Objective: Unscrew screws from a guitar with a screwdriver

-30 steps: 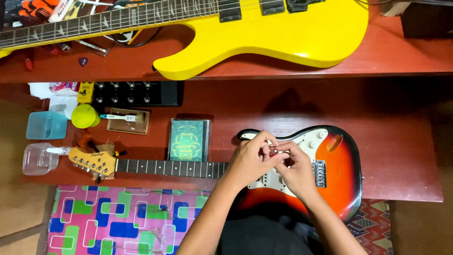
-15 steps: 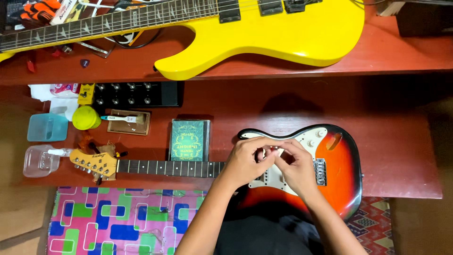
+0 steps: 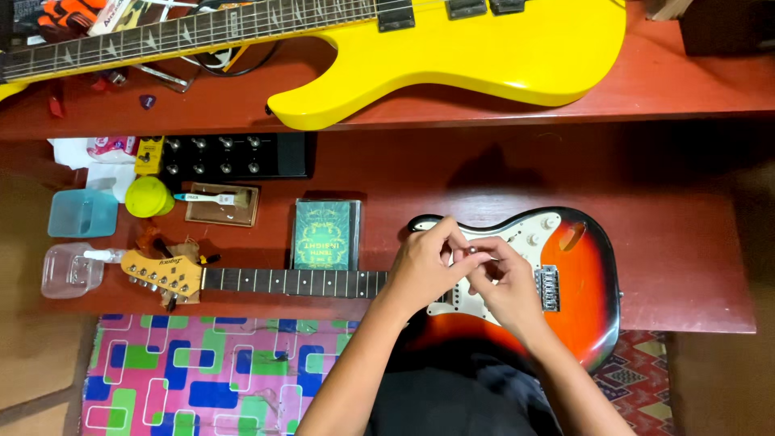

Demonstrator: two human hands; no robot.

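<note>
Two sets of fingertips meet over the white pickguard (image 3: pixel 517 242): the left hand (image 3: pixel 424 270) and right hand (image 3: pixel 504 282) both pinch a small silvery part (image 3: pixel 472 251), too tiny to identify. It hovers above the sunburst guitar (image 3: pixel 581 282), lying near the desk's (image 3: pixel 686 242) front edge, neck pointing left. This looks like fitting or removing a small part; the next move calls for a steady, fine grip. A green booklet (image 3: pixel 325 234) lies beside the neck.
</note>
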